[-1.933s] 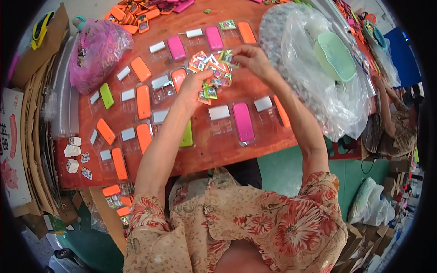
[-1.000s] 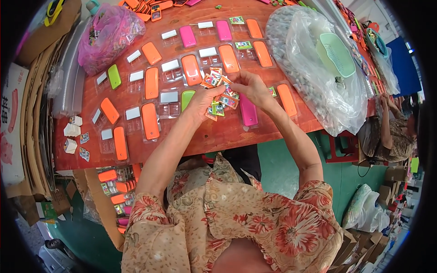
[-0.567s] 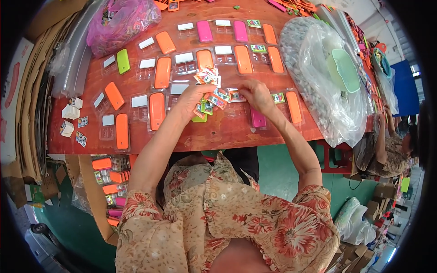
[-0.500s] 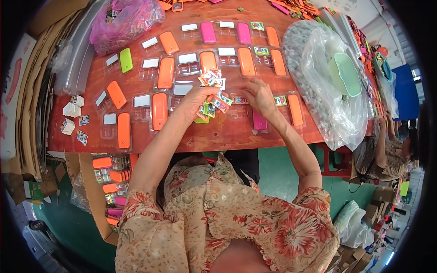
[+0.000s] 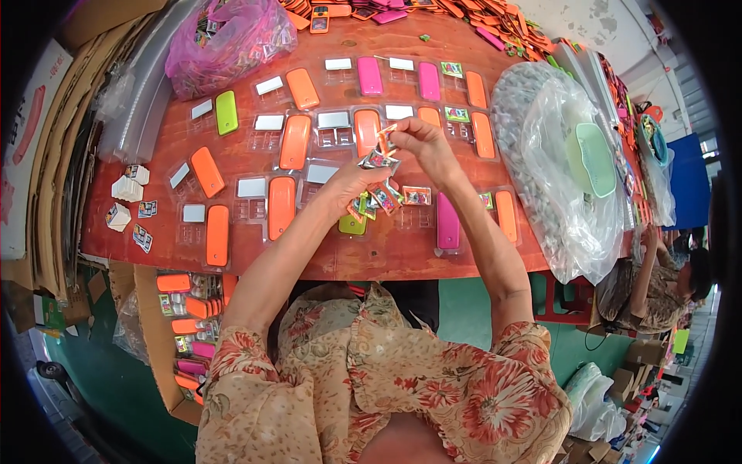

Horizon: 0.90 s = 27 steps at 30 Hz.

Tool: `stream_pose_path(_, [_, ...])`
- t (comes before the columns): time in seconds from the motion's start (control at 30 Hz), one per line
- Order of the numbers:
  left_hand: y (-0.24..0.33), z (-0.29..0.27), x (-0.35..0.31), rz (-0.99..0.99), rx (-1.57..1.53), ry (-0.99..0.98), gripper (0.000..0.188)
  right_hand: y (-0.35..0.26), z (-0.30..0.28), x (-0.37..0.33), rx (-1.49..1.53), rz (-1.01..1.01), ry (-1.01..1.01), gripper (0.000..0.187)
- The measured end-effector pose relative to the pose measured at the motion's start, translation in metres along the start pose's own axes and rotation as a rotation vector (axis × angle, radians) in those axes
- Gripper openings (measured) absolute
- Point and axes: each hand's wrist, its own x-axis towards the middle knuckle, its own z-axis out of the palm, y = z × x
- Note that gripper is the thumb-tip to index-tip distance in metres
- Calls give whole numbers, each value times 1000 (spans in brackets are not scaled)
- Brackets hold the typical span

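Note:
My left hand is closed around a bunch of small colourful packets, held over the table's near middle. Fingers of my right hand pinch an orange-and-white packet at the top of that bunch. Just right of the bunch, a single packet lies on a clear plastic tray, beside a pink phone-shaped case. A lime green case shows partly below the bunch. Behind my hands, an orange case and a white card sit in another clear tray.
Rows of similar trays with cases cover the red table. A pink bag of packets stands back left; white card stacks lie left. At right are a filled plastic bag and a green basket. Another person sits far right.
My right hand has moved from the tray beside the pink case back to the bunch, where it now pinches a packet. A packet lies on that tray. The view has shifted slightly.

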Motion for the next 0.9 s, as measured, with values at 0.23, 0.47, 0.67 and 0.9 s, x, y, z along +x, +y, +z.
stream_pose_path(0.23, [9, -16, -3, -74, -120, 5, 21, 3, -36, 51, -249, -205, 50, 16])
stream_pose_path(0.47, [18, -19, -6, -75, -123, 48, 23, 32, -48, 78, -1220, -385, 79, 14])
stream_pose_path(0.67, [26, -21, -3, -88, -94, 63, 21, 9, -15, 62, -611, -201, 34, 16])
stream_pose_path(0.9, [36, -27, 5, -77, 38, 44, 27, -6, -25, 67, -269, 82, -260, 13])
